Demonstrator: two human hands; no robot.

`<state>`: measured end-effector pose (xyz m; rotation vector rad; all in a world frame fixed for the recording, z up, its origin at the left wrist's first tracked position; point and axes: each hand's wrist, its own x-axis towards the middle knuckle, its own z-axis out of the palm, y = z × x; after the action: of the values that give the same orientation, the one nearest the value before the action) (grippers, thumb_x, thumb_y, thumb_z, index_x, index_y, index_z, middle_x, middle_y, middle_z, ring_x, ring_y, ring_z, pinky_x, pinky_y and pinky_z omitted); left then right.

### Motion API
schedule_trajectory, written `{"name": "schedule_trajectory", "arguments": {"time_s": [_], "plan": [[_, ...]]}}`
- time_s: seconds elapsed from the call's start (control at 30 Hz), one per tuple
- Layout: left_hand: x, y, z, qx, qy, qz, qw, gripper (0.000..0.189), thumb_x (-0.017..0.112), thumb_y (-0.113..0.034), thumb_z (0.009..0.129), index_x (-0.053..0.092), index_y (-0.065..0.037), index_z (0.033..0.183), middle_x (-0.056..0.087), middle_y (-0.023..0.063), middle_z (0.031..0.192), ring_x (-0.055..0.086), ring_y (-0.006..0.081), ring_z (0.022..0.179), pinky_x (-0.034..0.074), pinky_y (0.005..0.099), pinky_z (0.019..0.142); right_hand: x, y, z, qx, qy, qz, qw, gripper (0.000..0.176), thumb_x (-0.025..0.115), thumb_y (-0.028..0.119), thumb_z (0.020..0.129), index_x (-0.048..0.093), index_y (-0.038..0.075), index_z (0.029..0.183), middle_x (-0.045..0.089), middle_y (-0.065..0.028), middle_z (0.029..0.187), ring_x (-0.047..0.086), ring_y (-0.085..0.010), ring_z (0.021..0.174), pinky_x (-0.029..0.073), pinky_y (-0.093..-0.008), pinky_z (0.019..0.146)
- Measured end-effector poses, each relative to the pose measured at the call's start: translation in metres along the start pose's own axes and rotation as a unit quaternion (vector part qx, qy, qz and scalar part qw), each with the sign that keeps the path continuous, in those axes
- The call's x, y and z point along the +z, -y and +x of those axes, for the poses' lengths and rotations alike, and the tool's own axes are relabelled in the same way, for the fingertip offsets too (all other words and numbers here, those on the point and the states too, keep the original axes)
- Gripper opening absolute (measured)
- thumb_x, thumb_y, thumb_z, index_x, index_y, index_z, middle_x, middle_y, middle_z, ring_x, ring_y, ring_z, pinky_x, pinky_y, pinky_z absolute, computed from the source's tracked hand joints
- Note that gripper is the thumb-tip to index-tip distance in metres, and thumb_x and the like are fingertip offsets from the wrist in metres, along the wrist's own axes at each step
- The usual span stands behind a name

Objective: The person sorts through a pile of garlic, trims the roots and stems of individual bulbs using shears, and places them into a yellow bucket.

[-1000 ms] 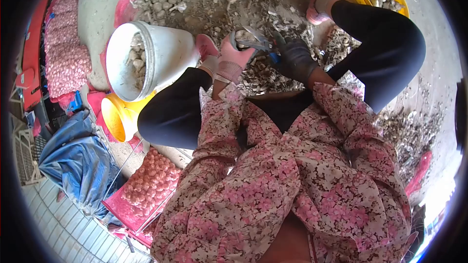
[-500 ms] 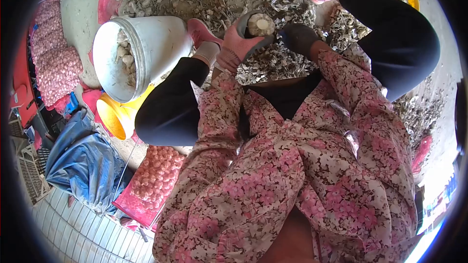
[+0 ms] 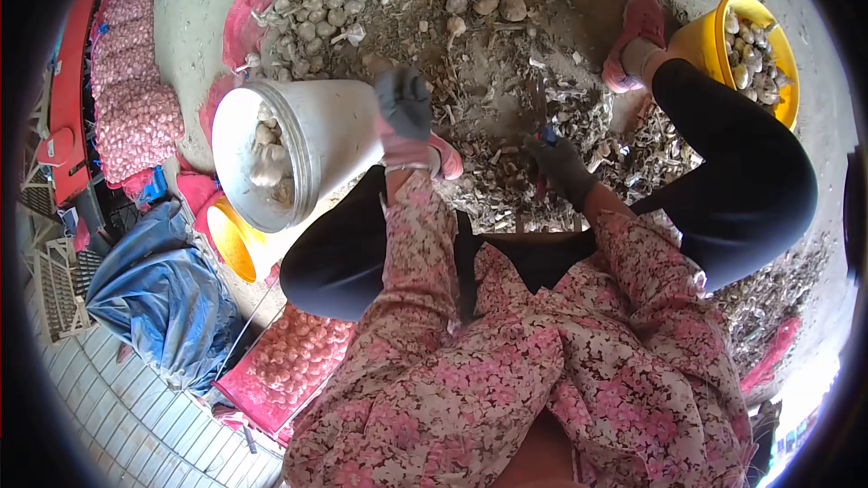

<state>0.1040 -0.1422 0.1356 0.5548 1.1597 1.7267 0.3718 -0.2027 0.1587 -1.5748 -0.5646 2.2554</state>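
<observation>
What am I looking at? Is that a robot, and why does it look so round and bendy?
No robot here! A camera on someone's head looks down, so their flowery shirt fills the bottom. The picture looks bent, with dark round edges. The left hand, in a pink and grey glove, is by a white bucket with garlic inside; I can't tell whether it holds anything. The dark-gloved right hand holds a tool with a blue part showing. On the ground lie garlic bulbs and dry scraps. A yellow bucket, upper right, has garlic too.
</observation>
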Motion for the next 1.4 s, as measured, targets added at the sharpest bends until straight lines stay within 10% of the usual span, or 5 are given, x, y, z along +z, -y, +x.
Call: {"name": "schedule_trajectory", "arguments": {"time_s": [0.33, 0.5, 0.57, 0.67, 1.4], "plan": [[0.055, 0.122, 0.129, -0.219, 0.093, 0.803, 0.546, 0.079, 0.059, -0.038, 0.087, 0.016, -0.011, 0.148, 0.027, 0.0211, 0.148, 0.037, 0.0339, 0.132, 0.039, 0.0424, 0.104, 0.010, 0.009, -0.005, -0.014, -0.033, 0.089, 0.995, 0.020, 0.062, 0.024, 0.090, 0.055, 0.009, 0.100, 0.053, 0.0022, 0.077, 0.054, -0.0095, 0.066, 0.057, -0.0301, 0.055], [0.011, 0.131, 0.134, -0.149, 0.166, 0.817, 0.532, 0.065, 0.058, -0.025, 0.089, 0.026, -0.011, 0.144, 0.044, 0.0207, 0.136, 0.053, 0.0299, 0.118, 0.047, 0.0406, 0.094, 0.013, 0.003, -0.005, -0.057, -0.079, 0.034, 0.995, 0.022, 0.063, 0.031, 0.089, 0.059, 0.009, 0.092, 0.057, 0.0022, 0.071, 0.052, -0.0072, 0.061, 0.043, -0.0250, 0.053], [0.051, 0.080, 0.092, -0.288, 0.050, 0.372, 0.881, 0.050, 0.063, -0.021, 0.088, 0.045, -0.008, 0.132, 0.058, 0.0110, 0.121, 0.054, 0.0226, 0.114, 0.045, 0.0392, 0.095, 0.010, 0.007, 0.000, -0.026, -0.070, 0.064, 0.995, 0.025, 0.064, 0.032, 0.088, 0.059, 0.008, 0.094, 0.057, 0.0012, 0.072, 0.053, -0.0080, 0.062, 0.045, -0.0264, 0.055], [0.040, 0.069, 0.051, -0.214, 0.060, 0.053, 0.974, 0.046, 0.067, -0.003, 0.082, 0.051, -0.007, 0.125, 0.062, 0.0092, 0.102, 0.065, 0.0197, 0.088, 0.053, 0.0312, 0.070, 0.008, 0.004, 0.000, -0.211, -0.177, -0.313, 0.909, 0.034, 0.065, 0.033, 0.085, 0.057, 0.007, 0.106, 0.064, -0.0112, 0.080, 0.065, -0.0247, 0.073, 0.050, -0.0357, 0.067], [0.015, 0.016, -0.062, -0.131, 0.278, 0.411, 0.858, 0.035, 0.071, -0.016, 0.079, 0.063, 0.002, 0.109, 0.069, 0.0102, 0.099, 0.065, 0.0153, 0.089, 0.049, 0.0286, 0.082, -0.019, 0.031, -0.018, -0.343, -0.073, -0.623, 0.699, 0.031, 0.061, 0.023, 0.081, 0.053, 0.005, 0.106, 0.064, -0.0182, 0.082, 0.063, -0.0361, 0.078, 0.048, -0.0468, 0.071]]}}
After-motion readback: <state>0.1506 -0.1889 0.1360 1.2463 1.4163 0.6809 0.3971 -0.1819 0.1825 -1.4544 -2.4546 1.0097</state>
